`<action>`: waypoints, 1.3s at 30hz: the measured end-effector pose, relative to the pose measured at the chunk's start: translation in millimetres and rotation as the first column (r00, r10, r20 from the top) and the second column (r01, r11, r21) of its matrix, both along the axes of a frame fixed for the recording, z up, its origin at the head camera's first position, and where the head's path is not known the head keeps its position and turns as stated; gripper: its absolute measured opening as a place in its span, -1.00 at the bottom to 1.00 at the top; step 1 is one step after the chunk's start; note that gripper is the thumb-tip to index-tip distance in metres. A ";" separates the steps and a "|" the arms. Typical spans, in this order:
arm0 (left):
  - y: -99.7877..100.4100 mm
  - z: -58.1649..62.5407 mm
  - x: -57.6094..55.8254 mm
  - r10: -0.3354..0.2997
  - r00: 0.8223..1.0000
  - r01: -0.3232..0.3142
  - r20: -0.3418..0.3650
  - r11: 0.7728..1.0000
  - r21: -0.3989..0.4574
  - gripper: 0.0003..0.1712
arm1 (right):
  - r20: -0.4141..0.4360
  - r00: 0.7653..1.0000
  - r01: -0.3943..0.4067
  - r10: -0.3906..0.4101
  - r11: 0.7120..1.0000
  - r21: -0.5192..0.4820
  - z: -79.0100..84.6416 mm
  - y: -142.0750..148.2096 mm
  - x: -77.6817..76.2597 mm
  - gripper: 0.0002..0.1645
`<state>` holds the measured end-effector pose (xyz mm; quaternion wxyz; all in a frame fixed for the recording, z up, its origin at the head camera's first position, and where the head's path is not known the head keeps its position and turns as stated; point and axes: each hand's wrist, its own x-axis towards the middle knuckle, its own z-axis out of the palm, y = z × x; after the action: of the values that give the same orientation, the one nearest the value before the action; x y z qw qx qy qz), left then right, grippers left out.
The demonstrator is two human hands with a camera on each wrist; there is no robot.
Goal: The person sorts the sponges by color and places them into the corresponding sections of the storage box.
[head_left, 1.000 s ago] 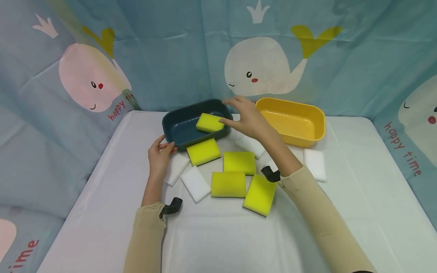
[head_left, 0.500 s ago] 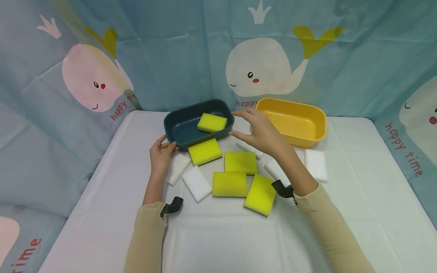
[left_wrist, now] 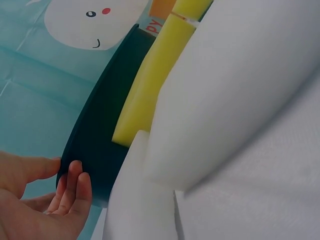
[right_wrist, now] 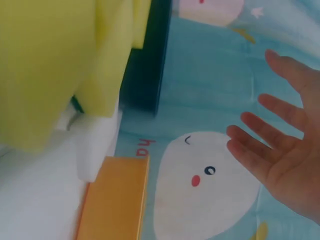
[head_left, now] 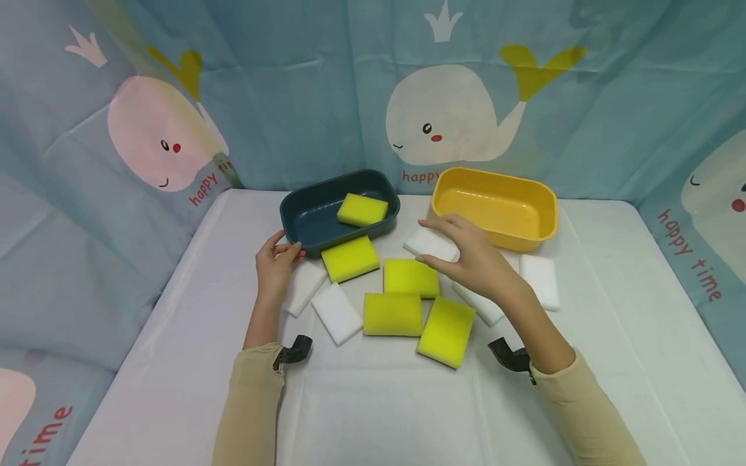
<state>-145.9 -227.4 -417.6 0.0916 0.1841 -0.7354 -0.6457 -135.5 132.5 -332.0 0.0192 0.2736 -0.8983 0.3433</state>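
Observation:
My left hand (head_left: pixel 274 270) grips the near left corner of a dark blue plastic basin (head_left: pixel 305 217); in the left wrist view its thumb lies at the rim and its fingers curl against the wall. Inside the basin, toward the right, lies a yellow sponge (head_left: pixel 362 210). My right hand (head_left: pixel 480 259) hovers with thumb and fingers spread and holds nothing. A white sponge (head_left: pixel 428 244) appears on the table just beyond it, partly covered by the fingers. The right wrist view shows the palm and parted fingers of the right hand (right_wrist: pixel 285 140).
A yellow basin (head_left: pixel 495 223) stands at the back right with bare insides. Several yellow sponges (head_left: pixel 392 315) lie mid-table before the blue basin. White sponges lie left (head_left: pixel 337 314) and right (head_left: pixel 539 281) of them. A whale-print curtain (head_left: pixel 280 97) closes off the back.
My right hand has moved back from the blue basin, rightward and nearer to me, uncovering part of the white sponge. The left hand keeps its place at the basin's corner.

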 end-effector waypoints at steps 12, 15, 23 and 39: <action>-0.4 -2.2 -1.2 -0.011 1.000 0.011 0.007 1.000 0.004 -0.32 | 0.032 0.999 0.014 -0.013 0.999 -0.029 -21.5 24.1 30.2 -0.28; 0.4 -2.6 -1.6 -0.016 1.000 0.015 0.010 1.000 0.007 -0.31 | 0.060 0.998 0.016 -0.014 0.999 -0.034 -26.8 28.5 36.9 -0.29; 1.0 0.5 -2.0 -0.014 1.000 0.014 0.002 1.000 0.014 -0.32 | 0.087 0.996 -0.028 0.031 0.999 -0.038 -37.3 34.1 42.1 -0.29; -4.8 -0.5 -0.3 -0.024 1.000 0.024 0.017 1.000 0.017 -0.29 | 0.191 0.977 -0.093 0.093 0.996 -0.010 -48.3 39.0 46.4 -0.22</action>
<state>-146.3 -232.2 -418.1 0.0759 0.1817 -0.7329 -0.6512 -89.0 171.5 -380.4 -0.0829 0.2811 -0.8820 0.3690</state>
